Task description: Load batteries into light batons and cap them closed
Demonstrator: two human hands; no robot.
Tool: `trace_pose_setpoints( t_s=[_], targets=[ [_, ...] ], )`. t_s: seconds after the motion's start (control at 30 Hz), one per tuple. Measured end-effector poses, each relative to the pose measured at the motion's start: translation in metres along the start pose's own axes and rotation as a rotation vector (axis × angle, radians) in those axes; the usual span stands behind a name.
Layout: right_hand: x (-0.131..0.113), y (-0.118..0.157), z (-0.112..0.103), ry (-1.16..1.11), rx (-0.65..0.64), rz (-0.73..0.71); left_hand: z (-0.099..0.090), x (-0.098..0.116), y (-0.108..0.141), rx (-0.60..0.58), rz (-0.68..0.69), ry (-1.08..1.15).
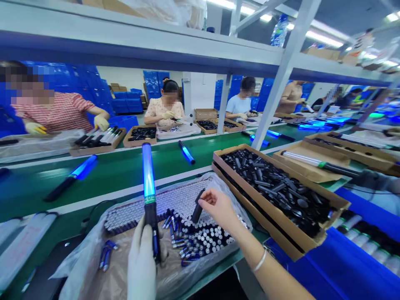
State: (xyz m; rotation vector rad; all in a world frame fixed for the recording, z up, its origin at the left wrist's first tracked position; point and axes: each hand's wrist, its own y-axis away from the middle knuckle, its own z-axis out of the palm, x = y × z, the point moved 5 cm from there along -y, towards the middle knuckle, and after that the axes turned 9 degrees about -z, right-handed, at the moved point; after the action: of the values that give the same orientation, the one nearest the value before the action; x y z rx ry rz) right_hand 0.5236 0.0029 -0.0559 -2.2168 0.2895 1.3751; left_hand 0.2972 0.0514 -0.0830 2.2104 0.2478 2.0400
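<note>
Here on my glowing stick (148,171), the green band (149,199) shows pale marks, too small; I can read no lettering anywhere!

Head camera looks forward, down over nearby hands (219,207).

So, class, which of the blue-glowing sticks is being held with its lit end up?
The glowing stick in the camera wearer's white-gloved left hand; the other nearby glowing sticks lie flat on the green belt.
</note>
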Motion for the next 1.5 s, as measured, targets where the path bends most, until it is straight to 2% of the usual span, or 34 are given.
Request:
trace_pose_setpoints(
  t_s=[0.13,0.2,0.27,0.33,0.4,0.5,0.6,0.67,0.7,0.73,0.77,0.83,0.9,0.97,1.03,1.13,1.3,1.4,1.5],
  targets=[
    [0.016,0.0,-0.07,0.239,0.123,-0.003,0.007,-0.017,-0.005,-0.18,-0.266,0.146],
    [0.015,0.005,-0.115,0.39,0.148,-0.02,0.009,-0.022,-0.002,-0.194,-0.35,0.199],
    [0.015,0.006,-0.157,0.817,0.069,-0.005,0.012,-0.023,0.003,-0.185,-0.388,0.269],
    [0.024,0.001,-0.193,0.923,0.026,0.041,0.016,-0.02,0.007,-0.197,-0.4,0.338],
    [0.038,-0.007,-0.214,0.953,-0.036,0.071,0.021,-0.017,0.011,-0.217,-0.403,0.367],
    [0.055,-0.017,-0.224,0.949,-0.096,0.072,0.028,-0.012,0.016,-0.251,-0.412,0.379],
    [0.049,-0.015,-0.227,0.959,0.001,0.061,0.033,-0.005,0.023,-0.327,-0.354,0.408],
    [0.029,-0.003,-0.217,0.908,0.114,0.03,0.035,-0.006,0.028,-0.361,-0.362,0.42],
    [0.015,0.005,-0.206,0.842,0.15,0.001,0.035,-0.008,0.03,-0.379,-0.383,0.427],
    [0.001,0.014,-0.19,0.703,0.194,-0.039,0.037,-0.009,0.031,-0.404,-0.398,0.439],
    [-0.013,0.023,-0.167,0.525,0.171,-0.089,0.038,-0.01,0.033,-0.436,-0.405,0.456],
    [-0.038,0.039,-0.109,0.269,-0.001,-0.142,0.04,-0.011,0.037,-0.493,-0.395,0.497],
    [-0.055,0.05,-0.05,0.018,-0.138,-0.097,0.038,-0.01,0.04,-0.509,-0.359,0.51],
    [-0.063,0.056,-0.001,-0.127,-0.259,-0.026,0.031,-0.009,0.04,-0.46,-0.29,0.466],
    [-0.068,0.056,0.033,-0.178,-0.356,-0.005,0.02,-0.009,0.037,-0.384,-0.171,0.38],
    [-0.077,0.052,0.06,-0.132,-0.453,-0.091,0.003,-0.016,0.031,-0.314,-0.006,0.297],
    [-0.09,0.057,0.079,-0.049,-0.581,-0.22,-0.018,-0.031,0.022,-0.168,0.204,0.19],
    [-0.094,0.06,0.085,-0.033,-0.588,-0.255,-0.019,-0.028,0.022,-0.196,0.232,0.181],
    [-0.096,0.06,0.086,-0.017,-0.595,-0.276,-0.019,-0.024,0.024,-0.215,0.186,0.229]
  ],
)
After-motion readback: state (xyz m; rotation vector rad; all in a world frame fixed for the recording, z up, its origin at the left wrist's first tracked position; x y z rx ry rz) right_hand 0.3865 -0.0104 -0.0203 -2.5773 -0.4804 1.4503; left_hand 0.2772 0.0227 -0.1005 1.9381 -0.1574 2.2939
